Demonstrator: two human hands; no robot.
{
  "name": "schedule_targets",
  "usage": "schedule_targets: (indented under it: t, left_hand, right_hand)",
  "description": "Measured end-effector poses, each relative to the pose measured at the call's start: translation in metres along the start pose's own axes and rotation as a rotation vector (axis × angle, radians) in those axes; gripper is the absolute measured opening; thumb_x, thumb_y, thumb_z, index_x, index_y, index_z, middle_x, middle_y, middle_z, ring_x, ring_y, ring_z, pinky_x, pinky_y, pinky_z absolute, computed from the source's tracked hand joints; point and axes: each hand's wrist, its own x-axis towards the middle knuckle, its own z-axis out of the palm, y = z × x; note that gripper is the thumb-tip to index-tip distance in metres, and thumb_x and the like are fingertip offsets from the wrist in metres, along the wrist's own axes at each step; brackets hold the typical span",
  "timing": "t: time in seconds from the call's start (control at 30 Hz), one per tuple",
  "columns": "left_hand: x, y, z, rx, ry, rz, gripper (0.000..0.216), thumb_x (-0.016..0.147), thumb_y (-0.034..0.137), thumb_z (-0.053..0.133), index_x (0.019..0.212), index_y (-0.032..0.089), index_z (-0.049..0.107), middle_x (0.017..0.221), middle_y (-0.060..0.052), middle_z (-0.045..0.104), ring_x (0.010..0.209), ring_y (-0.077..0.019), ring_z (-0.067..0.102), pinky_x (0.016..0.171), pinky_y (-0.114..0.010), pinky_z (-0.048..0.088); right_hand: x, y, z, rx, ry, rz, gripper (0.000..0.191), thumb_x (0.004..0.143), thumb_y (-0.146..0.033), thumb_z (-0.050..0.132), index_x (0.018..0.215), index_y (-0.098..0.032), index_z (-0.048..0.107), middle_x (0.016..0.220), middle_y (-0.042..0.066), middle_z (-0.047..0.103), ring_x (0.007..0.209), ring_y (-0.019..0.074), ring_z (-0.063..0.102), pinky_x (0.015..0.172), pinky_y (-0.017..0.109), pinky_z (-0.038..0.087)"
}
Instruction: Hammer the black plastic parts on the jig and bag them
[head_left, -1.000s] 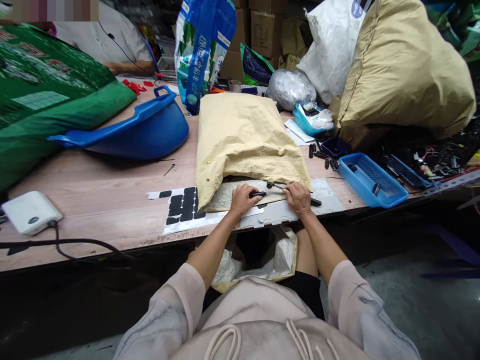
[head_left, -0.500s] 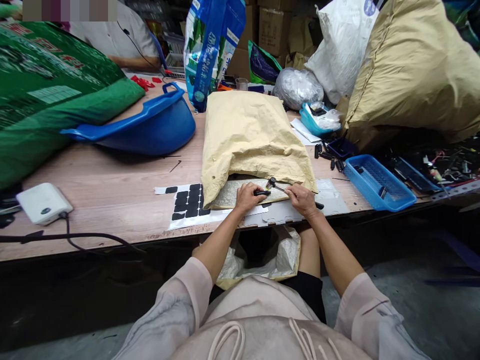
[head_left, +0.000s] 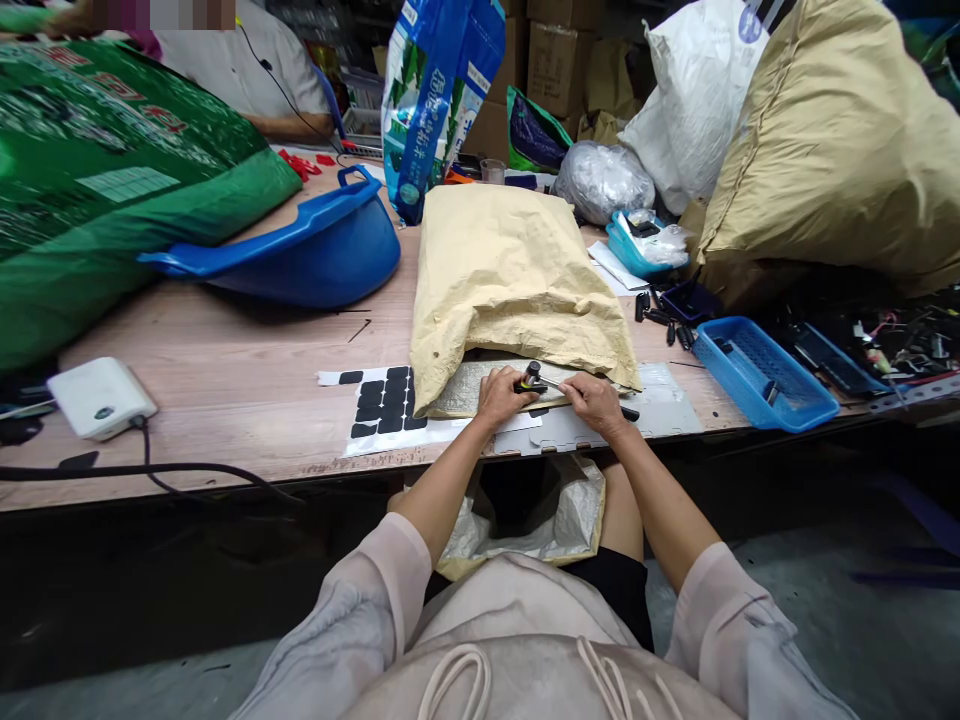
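Note:
My right hand [head_left: 596, 402] is closed round the handle of a small hammer [head_left: 551, 382]. Its dark head meets or nearly meets a small black part [head_left: 531, 388]; I cannot tell which. My left hand [head_left: 501, 397] pinches that part between thumb and fingers. Both hands work at the mouth of a yellow woven sack [head_left: 517, 250] lying on the table [head_left: 262, 350], over its silvery inner side. Left of my left hand lies a white sheet of black rounded-square stickers [head_left: 386, 400]. An opened sack [head_left: 574, 510] with a pale lining sits in my lap.
A blue scoop-shaped basin [head_left: 322, 250] and a green sack [head_left: 112, 200] stand at left, near a white box [head_left: 101, 398] with a cable. To the right are a blue basket [head_left: 765, 375], loose black parts [head_left: 660, 315] and a large yellow sack [head_left: 840, 150]. Another person [head_left: 262, 70] sits across.
The hammer head has come down and left onto or close above the black part in my left hand. The whole view has shifted slightly.

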Motion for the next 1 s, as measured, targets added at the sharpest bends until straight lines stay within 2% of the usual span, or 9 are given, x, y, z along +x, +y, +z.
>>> schedule_targets:
  t: [0.23, 0.4, 0.77, 0.87, 0.93, 1.0]
  left_hand:
    - [-0.001, 0.001, 0.001, -0.044, 0.003, -0.017, 0.018, 0.082, 0.032, 0.079, 0.099, 0.027, 0.077, 0.110, -0.001, 0.073, 0.115, -0.0259, 0.057, 0.103, -0.040, 0.039]
    - [-0.002, 0.001, 0.000, -0.046, 0.002, -0.002, 0.016, 0.081, 0.032, 0.079, 0.096, 0.027, 0.077, 0.109, -0.001, 0.073, 0.114, -0.0263, 0.057, 0.101, -0.040, 0.040]
    - [-0.004, -0.004, -0.001, -0.002, -0.004, 0.053, 0.014, 0.084, 0.033, 0.077, 0.096, 0.025, 0.076, 0.104, -0.002, 0.072, 0.112, -0.0271, 0.056, 0.099, -0.042, 0.039]
    - [-0.018, 0.001, 0.000, 0.007, 0.002, 0.109, 0.014, 0.088, 0.034, 0.073, 0.098, 0.024, 0.074, 0.104, -0.004, 0.073, 0.111, -0.0277, 0.056, 0.099, -0.043, 0.039]
    - [-0.038, 0.006, 0.004, -0.020, -0.005, 0.216, 0.018, 0.094, 0.036, 0.067, 0.103, 0.022, 0.073, 0.105, -0.006, 0.073, 0.108, -0.0269, 0.057, 0.098, -0.043, 0.039]
    - [-0.067, 0.010, 0.012, -0.078, -0.065, 0.368, 0.023, 0.100, 0.039, 0.059, 0.109, 0.021, 0.070, 0.106, -0.007, 0.073, 0.103, -0.0245, 0.060, 0.096, -0.040, 0.042]
  right_hand:
    - [-0.002, 0.022, -0.008, -0.082, 0.093, -0.014, 0.022, 0.102, -0.034, 0.057, 0.090, -0.024, 0.073, 0.090, 0.004, 0.073, 0.089, 0.0220, 0.067, 0.077, 0.031, 0.046]
    - [-0.010, 0.039, 0.001, -0.166, 0.149, -0.019, 0.022, 0.102, -0.033, 0.056, 0.091, -0.023, 0.072, 0.090, 0.007, 0.071, 0.089, 0.0243, 0.060, 0.082, 0.035, 0.044]
    - [-0.011, 0.039, 0.007, -0.162, 0.105, 0.050, 0.014, 0.097, -0.033, 0.063, 0.092, -0.023, 0.071, 0.095, 0.008, 0.069, 0.094, 0.0259, 0.057, 0.086, 0.037, 0.043]
    - [-0.010, 0.039, 0.007, -0.153, 0.099, 0.058, 0.015, 0.097, -0.034, 0.063, 0.093, -0.023, 0.071, 0.095, 0.008, 0.069, 0.094, 0.0259, 0.057, 0.086, 0.037, 0.043]
    - [-0.010, 0.039, 0.008, -0.147, 0.107, 0.058, 0.015, 0.097, -0.034, 0.063, 0.092, -0.023, 0.071, 0.094, 0.008, 0.068, 0.094, 0.0261, 0.057, 0.086, 0.037, 0.043]
    - [-0.010, 0.039, 0.008, -0.143, 0.116, 0.063, 0.014, 0.096, -0.034, 0.064, 0.091, -0.023, 0.071, 0.094, 0.008, 0.068, 0.095, 0.0263, 0.057, 0.087, 0.037, 0.044]
